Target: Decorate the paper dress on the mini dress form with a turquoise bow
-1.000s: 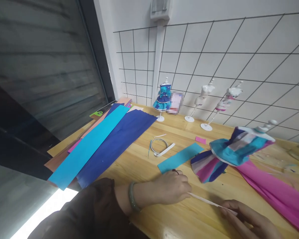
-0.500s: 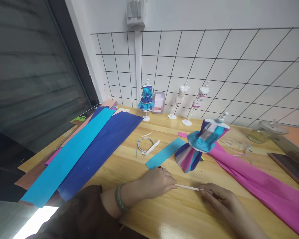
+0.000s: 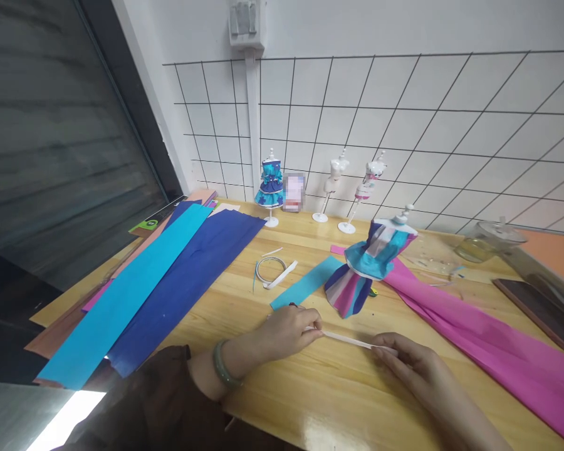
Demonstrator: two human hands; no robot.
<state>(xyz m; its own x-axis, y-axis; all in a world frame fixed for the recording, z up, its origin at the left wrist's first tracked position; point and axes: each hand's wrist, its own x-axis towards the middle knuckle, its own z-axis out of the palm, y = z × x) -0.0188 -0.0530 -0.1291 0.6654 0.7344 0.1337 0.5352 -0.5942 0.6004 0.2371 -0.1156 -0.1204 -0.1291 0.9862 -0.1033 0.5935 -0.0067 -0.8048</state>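
A thin white strip (image 3: 350,340) is stretched between my two hands, just above the wooden table. My left hand (image 3: 289,333), with a green bangle at the wrist, pinches its left end. The right end is pinched between the thumb and fingers of my right hand (image 3: 408,363). Just beyond the strip stands a small dress form (image 3: 373,257) in a striped dress of blue, pink, white and purple. A light-blue strip (image 3: 305,285) lies flat beside it, partly behind my left hand. Further left is a roll of tape (image 3: 270,269) with a white strip next to it.
Long blue sheets (image 3: 188,282) cover the table's left side. Pink crepe paper (image 3: 479,335) runs along the right, near a dark phone (image 3: 538,310) and a glass teapot (image 3: 484,241). At the back stand a dressed form (image 3: 270,188) and two white dress forms (image 3: 333,181).
Both hands have lifted slightly, and more of the white strip shows near my right fingers. The view has shifted a little to the right.
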